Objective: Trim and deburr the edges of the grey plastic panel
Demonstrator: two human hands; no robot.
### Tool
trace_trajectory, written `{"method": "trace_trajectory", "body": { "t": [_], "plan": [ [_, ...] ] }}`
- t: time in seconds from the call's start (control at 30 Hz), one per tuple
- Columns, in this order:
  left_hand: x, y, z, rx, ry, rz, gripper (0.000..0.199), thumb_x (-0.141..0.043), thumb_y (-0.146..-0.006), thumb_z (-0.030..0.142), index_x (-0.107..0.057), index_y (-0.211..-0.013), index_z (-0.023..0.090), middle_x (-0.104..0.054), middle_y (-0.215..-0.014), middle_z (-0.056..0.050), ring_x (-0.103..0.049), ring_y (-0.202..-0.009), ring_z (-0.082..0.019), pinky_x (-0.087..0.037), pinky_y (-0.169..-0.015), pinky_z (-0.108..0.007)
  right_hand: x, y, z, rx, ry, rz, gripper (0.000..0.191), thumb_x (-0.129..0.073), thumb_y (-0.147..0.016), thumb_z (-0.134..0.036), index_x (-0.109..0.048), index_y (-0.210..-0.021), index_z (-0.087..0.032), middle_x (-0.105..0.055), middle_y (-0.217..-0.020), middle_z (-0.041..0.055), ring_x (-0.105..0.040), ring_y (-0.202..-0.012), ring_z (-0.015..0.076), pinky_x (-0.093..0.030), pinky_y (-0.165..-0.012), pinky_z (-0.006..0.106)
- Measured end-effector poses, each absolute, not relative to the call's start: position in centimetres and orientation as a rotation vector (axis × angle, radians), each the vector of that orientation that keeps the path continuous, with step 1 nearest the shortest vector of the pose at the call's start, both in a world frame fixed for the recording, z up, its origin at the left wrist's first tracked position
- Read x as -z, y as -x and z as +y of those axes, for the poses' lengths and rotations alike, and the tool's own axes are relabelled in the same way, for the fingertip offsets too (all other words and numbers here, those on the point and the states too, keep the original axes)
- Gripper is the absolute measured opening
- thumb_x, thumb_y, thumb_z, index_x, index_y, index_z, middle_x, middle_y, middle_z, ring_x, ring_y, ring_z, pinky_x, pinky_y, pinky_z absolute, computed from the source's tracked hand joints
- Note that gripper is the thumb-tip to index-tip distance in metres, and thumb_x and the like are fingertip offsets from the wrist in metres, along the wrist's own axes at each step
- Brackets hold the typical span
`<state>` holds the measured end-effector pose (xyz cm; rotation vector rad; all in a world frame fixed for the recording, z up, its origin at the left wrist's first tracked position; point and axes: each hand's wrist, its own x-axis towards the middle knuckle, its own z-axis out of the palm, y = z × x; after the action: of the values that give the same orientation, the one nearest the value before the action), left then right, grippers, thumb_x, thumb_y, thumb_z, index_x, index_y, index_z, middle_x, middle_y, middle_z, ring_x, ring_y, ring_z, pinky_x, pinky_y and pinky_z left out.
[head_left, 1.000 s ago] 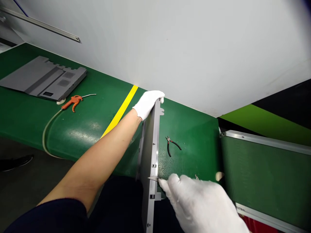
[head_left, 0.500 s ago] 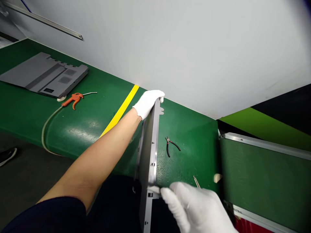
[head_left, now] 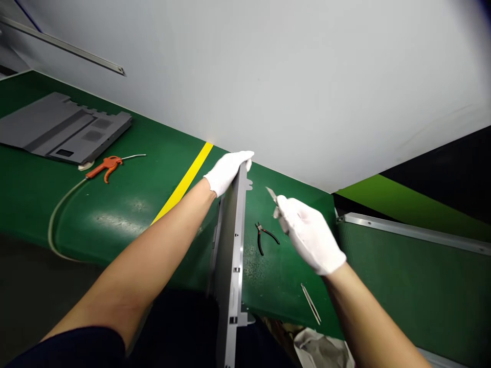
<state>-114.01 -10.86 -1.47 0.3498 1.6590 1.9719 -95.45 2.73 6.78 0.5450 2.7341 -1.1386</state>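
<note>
A grey panel [head_left: 236, 245] stands on its edge over the green bench, its narrow slotted side facing up. My left hand [head_left: 229, 173], in a white glove, grips the panel's far top end. To the right of the panel, my right hand [head_left: 307, 230], also gloved, holds a small blade [head_left: 271, 193] pointing up and left, apart from the panel. Black-handled pliers [head_left: 265, 238] lie on the bench between the panel and my right hand. Nearer the front edge lie metal tweezers [head_left: 310, 304].
Another grey panel [head_left: 72, 130] lies flat at the left, beside an orange air gun [head_left: 105, 166] with a hose. A yellow stripe [head_left: 186, 179] crosses the green bench [head_left: 153, 168]. A green conveyor [head_left: 414, 271] stands at the right, and a white wall [head_left: 261, 76] behind.
My right hand has moved from the panel's near edge up and away to the far right side, and the blade now shows. The view has shifted slightly. My left hand keeps its grip.
</note>
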Motion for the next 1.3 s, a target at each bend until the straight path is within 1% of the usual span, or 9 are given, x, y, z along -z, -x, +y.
{"method": "trace_trajectory", "body": {
  "t": [0.07, 0.17, 0.3, 0.43, 0.63, 0.93, 1.1, 1.2, 1.3],
  "plan": [
    [1.0, 114.3, -11.1, -1.93, -0.333, 1.641, 0.048, -0.056, -0.092, 0.053, -0.052, -0.063, 0.015, -0.046, -0.066, -0.003, -0.042, -0.06, -0.01, -0.037, -0.059, -0.027, -6.5, 97.9, 3.6, 1.039, -0.412, 2.714, 0.074, -0.029, -0.097, -0.078, -0.057, -0.083, -0.011, -0.049, -0.07, 0.001, -0.038, -0.063, 0.0006, -0.031, -0.06, 0.013],
    [0.5, 114.5, -11.6, -1.904, -0.29, 1.545, 0.048, -0.056, -0.093, 0.055, -0.053, -0.065, 0.016, -0.046, -0.067, -0.003, -0.045, -0.06, -0.011, -0.041, -0.061, -0.028, -6.0, 101.5, 3.7, 0.788, -0.319, 2.761, 0.076, -0.029, -0.095, -0.082, -0.054, -0.081, -0.011, -0.05, -0.071, 0.0009, -0.034, -0.063, 0.0014, -0.027, -0.062, 0.016],
    [0.2, 114.7, -11.9, -1.916, -0.287, 1.458, 0.048, -0.053, -0.095, 0.055, -0.056, -0.068, 0.016, -0.046, -0.067, -0.003, -0.046, -0.062, -0.012, -0.042, -0.062, -0.028, -5.6, 105.1, 3.2, 0.526, -0.268, 2.816, 0.083, -0.02, -0.092, -0.088, -0.058, -0.085, -0.015, -0.055, -0.075, 0.0013, -0.032, -0.062, 0.0041, -0.025, -0.062, 0.019],
    [0.2, 114.8, -12.0, -1.95, -0.259, 1.51, 0.044, -0.053, -0.097, 0.047, -0.056, -0.067, 0.014, -0.048, -0.071, -0.003, -0.045, -0.066, -0.01, -0.039, -0.063, -0.025, -6.4, 106.5, 3.1, 0.31, -0.194, 2.825, 0.088, -0.014, -0.09, -0.09, -0.062, -0.091, -0.017, -0.058, -0.078, 0.0014, -0.033, -0.061, 0.0049, -0.024, -0.063, 0.018],
    [0.3, 114.7, -11.9, -1.939, -0.302, 1.444, 0.044, -0.054, -0.097, 0.051, -0.054, -0.069, 0.016, -0.047, -0.069, -0.004, -0.047, -0.064, -0.012, -0.044, -0.065, -0.028, -7.4, 106.2, 2.8, 0.071, -0.13, 2.846, 0.085, -0.013, -0.093, -0.087, -0.066, -0.095, -0.021, -0.058, -0.074, 0.0007, -0.026, -0.058, 0.0055, -0.023, -0.064, 0.019],
    [0.0, 114.6, -11.6, -1.923, -0.274, 1.442, 0.042, -0.055, -0.094, 0.049, -0.052, -0.069, 0.017, -0.046, -0.064, -0.003, -0.048, -0.06, -0.013, -0.042, -0.061, -0.029, -7.2, 105.6, 2.8, -0.008, -0.074, 2.886, 0.088, -0.009, -0.093, -0.086, -0.067, -0.097, -0.021, -0.056, -0.07, 0.0019, -0.02, -0.056, 0.0056, -0.023, -0.066, 0.019],
    [-0.2, 114.6, -11.9, -1.894, -0.26, 1.452, 0.043, -0.055, -0.094, 0.05, -0.051, -0.068, 0.017, -0.043, -0.065, -0.002, -0.043, -0.058, -0.011, -0.036, -0.058, -0.027, -7.6, 104.8, 2.3, 0.031, -0.076, 2.844, 0.086, -0.012, -0.094, -0.085, -0.066, -0.093, -0.018, -0.054, -0.068, 0.0026, -0.021, -0.056, 0.0047, -0.019, -0.066, 0.019],
    [0.0, 114.7, -11.9, -1.892, -0.263, 1.519, 0.043, -0.051, -0.095, 0.049, -0.051, -0.067, 0.017, -0.046, -0.069, -0.003, -0.041, -0.06, -0.011, -0.033, -0.057, -0.028, -7.5, 103.8, 2.2, 0.129, -0.052, 2.848, 0.085, -0.016, -0.094, -0.085, -0.063, -0.087, -0.015, -0.051, -0.066, 0.0026, -0.021, -0.057, 0.0039, -0.017, -0.065, 0.019],
    [0.4, 114.8, -11.9, -1.896, -0.285, 1.485, 0.045, -0.051, -0.095, 0.053, -0.051, -0.068, 0.018, -0.044, -0.067, -0.002, -0.042, -0.061, -0.012, -0.035, -0.059, -0.029, -7.1, 102.8, 2.7, 0.443, -0.175, 2.904, 0.084, -0.022, -0.093, -0.086, -0.058, -0.081, -0.012, -0.05, -0.067, 0.0023, -0.026, -0.059, 0.0029, -0.02, -0.063, 0.018]
  ]
}}
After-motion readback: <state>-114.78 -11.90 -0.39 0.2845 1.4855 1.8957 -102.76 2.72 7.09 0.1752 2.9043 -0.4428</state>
